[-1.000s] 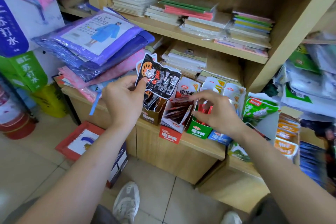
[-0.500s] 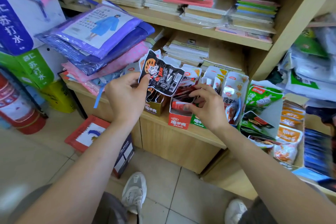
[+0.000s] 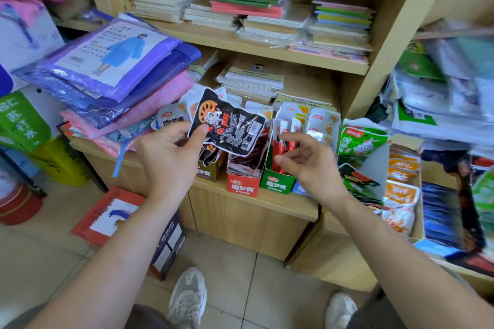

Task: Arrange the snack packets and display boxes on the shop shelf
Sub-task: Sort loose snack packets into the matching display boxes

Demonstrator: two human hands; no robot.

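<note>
on the left end of the shelf (image 3: 280,203) lies a pile of raincoat packs (image 3: 115,61). just right of it, the left hand (image 3: 171,152) holds a black snack packet (image 3: 230,128) up in the air, pinching its lower left corner with thumb and fingers. the packet hangs over a brown display box (image 3: 207,171) and partly over a red display box (image 3: 243,187), both standing at the front edge of the shelf. next comes a green display box (image 3: 278,182) with red packets standing in it. the right hand (image 3: 307,163) is just in front of that green box, fingers loosely bent, with nothing in it. it is apart from the black packet. further right, green bags (image 3: 361,141) lean up, and orange packets (image 3: 401,189) sit lower down
</note>
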